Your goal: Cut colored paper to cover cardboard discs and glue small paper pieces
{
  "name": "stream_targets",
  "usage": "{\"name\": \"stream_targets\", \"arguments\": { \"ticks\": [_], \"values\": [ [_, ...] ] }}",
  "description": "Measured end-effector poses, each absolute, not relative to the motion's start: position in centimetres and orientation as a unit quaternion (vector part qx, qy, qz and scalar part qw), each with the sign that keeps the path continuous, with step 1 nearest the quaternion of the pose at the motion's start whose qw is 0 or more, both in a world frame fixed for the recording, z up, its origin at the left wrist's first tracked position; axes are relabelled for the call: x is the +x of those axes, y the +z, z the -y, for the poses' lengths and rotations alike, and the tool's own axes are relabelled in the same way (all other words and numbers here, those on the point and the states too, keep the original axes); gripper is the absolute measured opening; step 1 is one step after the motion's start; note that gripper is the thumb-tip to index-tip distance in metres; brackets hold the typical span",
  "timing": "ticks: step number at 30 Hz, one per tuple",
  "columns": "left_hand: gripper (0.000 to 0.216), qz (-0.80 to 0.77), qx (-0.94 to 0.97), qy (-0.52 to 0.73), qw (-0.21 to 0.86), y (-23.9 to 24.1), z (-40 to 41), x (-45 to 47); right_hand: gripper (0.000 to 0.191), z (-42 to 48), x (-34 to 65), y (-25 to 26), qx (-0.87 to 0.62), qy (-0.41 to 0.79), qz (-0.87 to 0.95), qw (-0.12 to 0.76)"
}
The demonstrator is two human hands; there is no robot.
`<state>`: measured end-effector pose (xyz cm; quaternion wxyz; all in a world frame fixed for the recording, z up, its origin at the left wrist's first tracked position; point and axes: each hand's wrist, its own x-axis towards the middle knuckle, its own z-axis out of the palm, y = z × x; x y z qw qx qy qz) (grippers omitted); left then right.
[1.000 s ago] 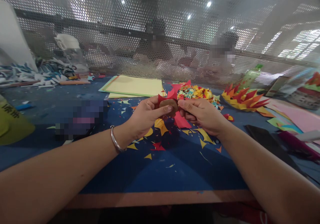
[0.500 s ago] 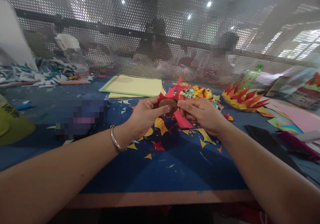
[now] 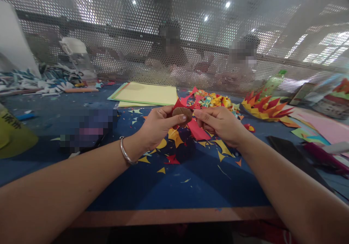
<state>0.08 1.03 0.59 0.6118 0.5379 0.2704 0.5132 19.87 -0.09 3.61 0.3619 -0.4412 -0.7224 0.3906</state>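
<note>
Head camera view: beyond both hands, a perforated screen (image 3: 117,22) is stretched across the far side, and two people can be made out dimly through its holes. Beneath the hands, a blue table (image 3: 163,191) is spread with paper. Past the left hand, a stack of pale yellow sheets (image 3: 149,93) is laid flat; farther out to the left of that hand, a clear bottle with a white lid (image 3: 81,60) is stood near the screen. Well to the right of the right hand, pointed paper flames (image 3: 267,109) in red, orange and yellow are set out on the table. Just past the right hand, cut paper bits (image 3: 218,100) of many colours are heaped.

By the left hand (image 3: 160,126), a red paper (image 3: 198,129) with cut edges and a brown round piece (image 3: 181,114) are gripped together, the thumb being laid over the brown face; that hand is closed around them. The right hand (image 3: 222,126) is brought just beside them, its fingers curled in and its thumb pressed to the forefinger; what is pinched there cannot be told. A silver bracelet (image 3: 125,151) is worn at the left wrist. Below the hands, small yellow scraps (image 3: 175,137) are scattered.
</note>
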Motion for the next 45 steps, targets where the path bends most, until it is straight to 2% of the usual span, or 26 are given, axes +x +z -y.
{"name": "stream_targets", "arguments": {
  "ticks": [9, 17, 26, 36, 45],
  "values": [
    [0.002, -0.251, 0.555, 0.503, 0.613, 0.9, -0.7, 0.1, 0.053, -0.2, 20.3, 3.6, -0.456, 0.318, 0.761, 0.334],
    [0.004, -0.253, 0.568, 0.488, 0.612, 0.7, -0.9, 0.0, 0.055, -0.1, 20.5, 3.9, -0.461, 0.254, 0.790, 0.314],
    [0.016, -0.237, 0.595, 0.462, 0.613, 0.4, -1.2, -0.2, 0.057, -0.1, 20.4, 4.0, -0.447, 0.212, 0.814, 0.306],
    [0.022, -0.212, 0.610, 0.440, 0.624, -0.1, -1.7, -0.3, 0.059, -0.1, 20.3, 4.1, -0.438, 0.199, 0.827, 0.291],
    [0.018, -0.213, 0.628, 0.425, 0.617, -0.1, -1.9, -0.4, 0.059, 0.1, 20.3, 4.3, -0.438, 0.196, 0.833, 0.275]
  ]
}}
